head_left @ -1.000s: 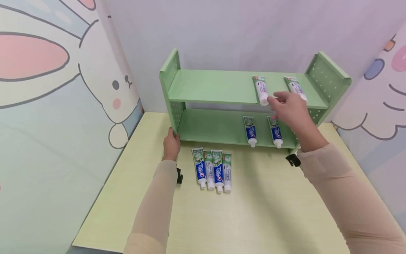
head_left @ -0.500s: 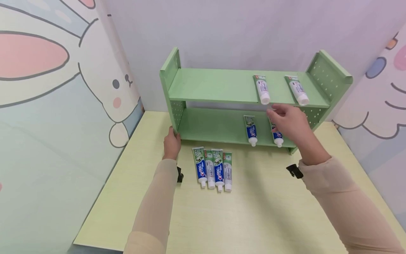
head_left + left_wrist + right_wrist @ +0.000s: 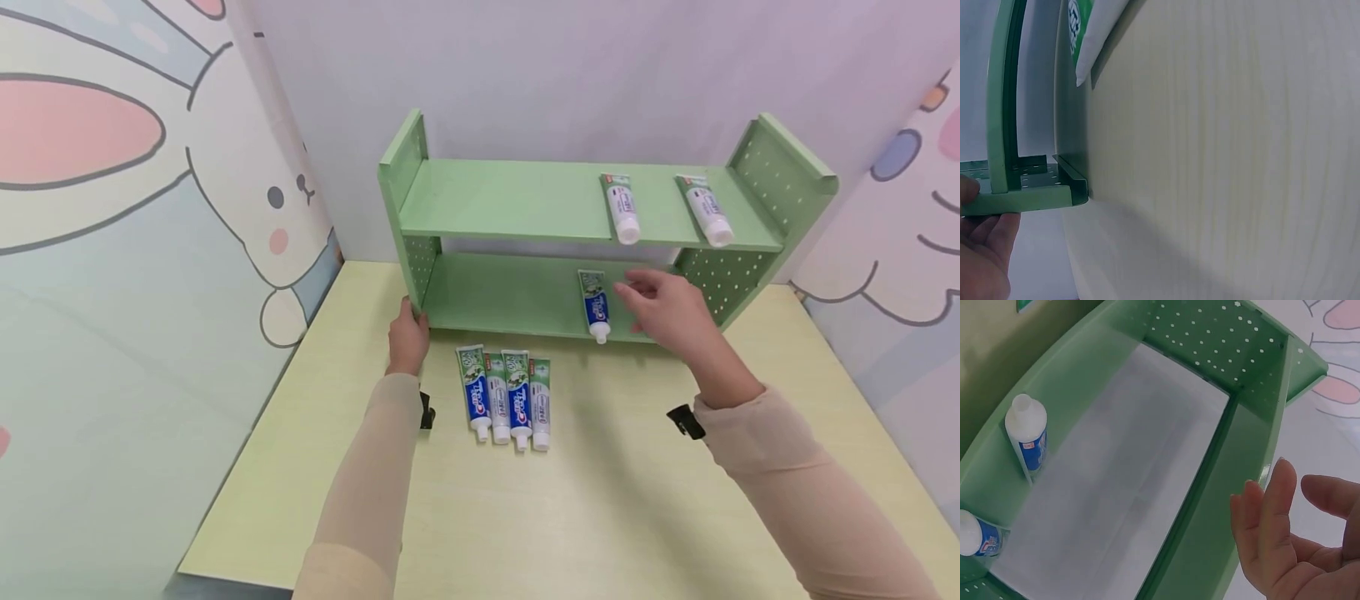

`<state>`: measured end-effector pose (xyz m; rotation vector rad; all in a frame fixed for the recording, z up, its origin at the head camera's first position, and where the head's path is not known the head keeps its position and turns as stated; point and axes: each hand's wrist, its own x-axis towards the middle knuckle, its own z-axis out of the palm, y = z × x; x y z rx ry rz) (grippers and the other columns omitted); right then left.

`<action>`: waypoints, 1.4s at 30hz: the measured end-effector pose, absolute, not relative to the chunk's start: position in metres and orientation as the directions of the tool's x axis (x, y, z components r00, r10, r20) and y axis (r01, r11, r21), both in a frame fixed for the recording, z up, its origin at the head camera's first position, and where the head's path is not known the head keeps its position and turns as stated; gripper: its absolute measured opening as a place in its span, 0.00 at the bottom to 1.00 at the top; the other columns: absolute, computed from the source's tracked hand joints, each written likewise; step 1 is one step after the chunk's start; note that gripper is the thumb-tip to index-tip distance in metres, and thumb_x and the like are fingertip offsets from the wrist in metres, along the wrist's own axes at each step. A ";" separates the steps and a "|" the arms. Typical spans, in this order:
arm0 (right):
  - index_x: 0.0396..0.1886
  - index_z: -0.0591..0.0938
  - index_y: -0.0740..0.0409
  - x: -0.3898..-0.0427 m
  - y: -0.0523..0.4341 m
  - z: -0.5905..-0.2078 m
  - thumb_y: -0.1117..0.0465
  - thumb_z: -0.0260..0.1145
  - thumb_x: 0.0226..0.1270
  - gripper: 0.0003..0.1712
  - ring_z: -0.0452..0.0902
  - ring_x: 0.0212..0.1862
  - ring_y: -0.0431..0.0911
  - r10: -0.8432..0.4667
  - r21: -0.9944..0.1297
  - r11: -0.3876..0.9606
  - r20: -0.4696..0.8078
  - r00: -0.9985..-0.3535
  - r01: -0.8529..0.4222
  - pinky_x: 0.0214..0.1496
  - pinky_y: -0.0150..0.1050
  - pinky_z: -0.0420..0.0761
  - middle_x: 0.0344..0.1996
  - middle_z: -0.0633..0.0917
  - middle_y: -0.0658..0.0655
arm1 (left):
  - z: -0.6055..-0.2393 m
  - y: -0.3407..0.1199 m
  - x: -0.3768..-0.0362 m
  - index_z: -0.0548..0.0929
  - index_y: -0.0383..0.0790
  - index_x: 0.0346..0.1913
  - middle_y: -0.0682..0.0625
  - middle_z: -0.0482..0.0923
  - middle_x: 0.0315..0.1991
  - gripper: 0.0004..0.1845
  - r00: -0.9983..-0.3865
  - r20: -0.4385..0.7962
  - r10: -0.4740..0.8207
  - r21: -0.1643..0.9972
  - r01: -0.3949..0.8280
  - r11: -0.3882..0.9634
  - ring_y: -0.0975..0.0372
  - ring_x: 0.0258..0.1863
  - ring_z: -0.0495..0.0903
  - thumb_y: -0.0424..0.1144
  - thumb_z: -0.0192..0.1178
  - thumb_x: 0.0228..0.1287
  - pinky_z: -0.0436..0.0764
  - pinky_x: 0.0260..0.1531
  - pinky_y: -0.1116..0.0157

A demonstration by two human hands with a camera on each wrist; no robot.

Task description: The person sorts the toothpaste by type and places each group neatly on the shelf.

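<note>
Green shelf (image 3: 525, 204) steadied by my left hand (image 3: 408, 337) gripping its near-left post — my right hand (image 3: 667, 308), fingers loose and empty, hangs just right of the lower-tier toothpaste tube (image 3: 596, 304), whose overhanging cap a careless brush could knock off.

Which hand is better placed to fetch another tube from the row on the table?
Right. The right hand is open and free near the lower shelf, while the left hand grips the green rack's left post beside the tube row.

Four tubes (image 3: 504, 398) before shelf (image 3: 525, 204) on table (image 3: 600, 500)
</note>
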<state>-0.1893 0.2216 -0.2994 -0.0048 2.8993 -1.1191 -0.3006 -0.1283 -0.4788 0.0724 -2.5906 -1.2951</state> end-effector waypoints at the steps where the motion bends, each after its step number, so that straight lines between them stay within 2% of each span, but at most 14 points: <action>1: 0.71 0.65 0.65 -0.189 0.221 -0.301 0.43 0.53 0.76 0.36 0.83 0.29 0.45 -0.020 -0.675 0.738 -0.033 -0.999 0.008 0.41 0.47 0.76 0.58 0.77 0.67 | -0.479 -0.128 -0.301 0.65 0.37 0.66 0.33 0.76 0.55 0.19 -0.969 0.196 -0.152 0.793 0.065 0.606 0.46 0.50 0.79 0.35 0.48 0.77 0.79 0.42 0.51; 5: 0.71 0.65 0.65 -0.189 0.217 -0.308 0.45 0.54 0.76 0.36 0.84 0.31 0.46 -0.032 -0.684 0.730 -0.056 -0.998 0.015 0.45 0.51 0.77 0.59 0.77 0.68 | -0.480 -0.129 -0.302 0.65 0.37 0.65 0.33 0.76 0.55 0.18 -0.966 0.209 -0.151 0.788 0.075 0.611 0.45 0.50 0.80 0.34 0.49 0.76 0.79 0.42 0.50; 10: 0.71 0.64 0.65 -0.188 0.212 -0.321 0.45 0.54 0.76 0.36 0.84 0.38 0.51 -0.052 -0.701 0.712 -0.104 -0.993 0.036 0.47 0.52 0.79 0.59 0.76 0.69 | -0.482 -0.129 -0.303 0.66 0.36 0.64 0.32 0.76 0.54 0.18 -0.964 0.219 -0.151 0.781 0.080 0.620 0.45 0.49 0.80 0.34 0.49 0.76 0.79 0.42 0.50; 14: 0.71 0.63 0.67 -0.188 0.209 -0.338 0.47 0.54 0.76 0.36 0.85 0.38 0.52 -0.078 -0.714 0.699 -0.125 -0.989 0.035 0.49 0.53 0.78 0.59 0.75 0.70 | -0.481 -0.129 -0.303 0.66 0.36 0.65 0.32 0.76 0.54 0.18 -0.964 0.220 -0.148 0.784 0.085 0.615 0.44 0.49 0.80 0.34 0.49 0.76 0.79 0.42 0.49; 24: 0.68 0.66 0.71 -0.189 0.196 -0.371 0.54 0.55 0.76 0.31 0.84 0.32 0.52 -0.118 -0.753 0.658 -0.134 -0.984 0.024 0.37 0.46 0.81 0.54 0.79 0.72 | -0.480 -0.129 -0.302 0.66 0.37 0.66 0.32 0.75 0.57 0.19 -0.964 0.214 -0.156 0.794 0.079 0.602 0.44 0.52 0.78 0.34 0.49 0.76 0.79 0.45 0.49; 33: 0.67 0.67 0.72 -0.191 0.182 -0.400 0.56 0.56 0.76 0.29 0.84 0.31 0.52 -0.130 -0.738 0.674 -0.165 -0.978 0.035 0.35 0.44 0.82 0.46 0.82 0.68 | -0.477 -0.129 -0.301 0.65 0.36 0.67 0.31 0.74 0.58 0.20 -0.965 0.215 -0.153 0.796 0.082 0.600 0.44 0.53 0.77 0.34 0.49 0.76 0.78 0.46 0.49; 42: 0.65 0.70 0.73 -0.188 0.167 -0.423 0.59 0.58 0.74 0.27 0.83 0.27 0.51 -0.119 -0.739 0.670 -0.202 -0.972 0.072 0.33 0.43 0.82 0.49 0.81 0.69 | -0.477 -0.129 -0.299 0.64 0.36 0.67 0.31 0.74 0.58 0.20 -0.966 0.207 -0.152 0.792 0.074 0.606 0.44 0.53 0.77 0.34 0.48 0.76 0.79 0.45 0.50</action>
